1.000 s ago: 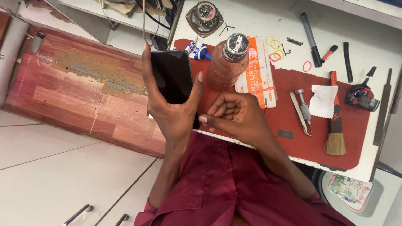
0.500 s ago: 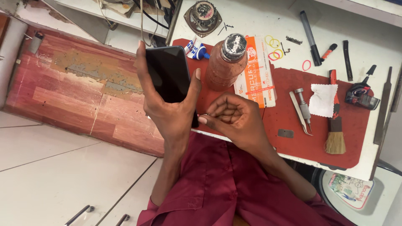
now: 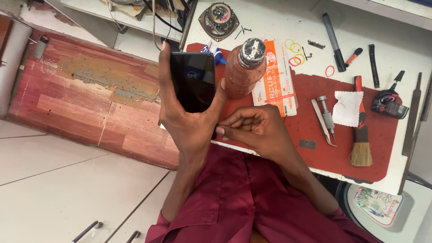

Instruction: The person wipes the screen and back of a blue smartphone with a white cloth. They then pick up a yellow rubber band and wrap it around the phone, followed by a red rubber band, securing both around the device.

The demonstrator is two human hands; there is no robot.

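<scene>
A: Holding the phone (image 3: 194,81) up over the table's (image 3: 279,18) near edge, screen dark and facing the camera — that was the left hand (image 3: 186,119), its grip closed round the phone's sides, thumb on one edge and fingers on the other.

B: And the right hand (image 3: 254,130)?

A: It was curled just beside the left wrist, below the phone. Its fingertips were pinched together, but I could not tell whether that grip held anything (whatever might be there was too small to see).

B: How far along did the work look?

A: Early, by my judgement. The phone was still whole, no cover off, no parts laid out on the red mat (image 3: 342,148). The tools all lay untouched: tweezers (image 3: 322,122), a small metal driver (image 3: 327,116), a brush (image 3: 360,144), a white cloth (image 3: 347,108).

B: Anything crowding the hands?

A: A bottle (image 3: 243,67) stood just beside the phone, close to the left thumb, with an orange-and-white box (image 3: 275,81) lying behind it. I'd reckon the bottle the likeliest thing to get knocked. Farther off were coloured rubber bands (image 3: 294,53), a black marker (image 3: 333,36), a red-capped pen (image 3: 353,57), a file (image 3: 411,117) near the right edge, and a round speaker part (image 3: 219,19) at the back. A small metal plate (image 3: 308,144) sat on the mat near the right forearm.
</scene>
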